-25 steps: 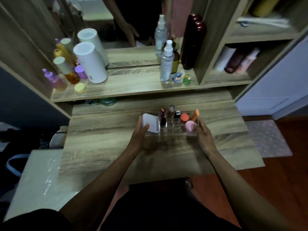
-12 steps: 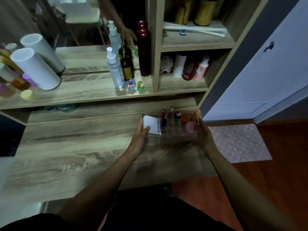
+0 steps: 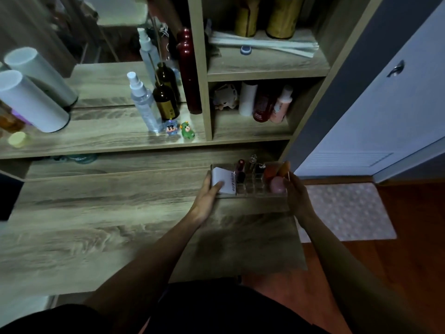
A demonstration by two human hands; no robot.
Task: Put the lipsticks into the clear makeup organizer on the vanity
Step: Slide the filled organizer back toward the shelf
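While both hands grip clear organizer (image 3: 250, 189), lipsticks (image 3: 240, 168) blurred

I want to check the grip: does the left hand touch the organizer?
Touching. The head view shows the left hand against the left end of the organizer, thumb lying on the white box inside it.

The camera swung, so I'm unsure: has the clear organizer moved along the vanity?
Yes, rightward. The clear makeup organizer sat below the spray bottle; now it is below the side cubby, near the vanity top's right edge.
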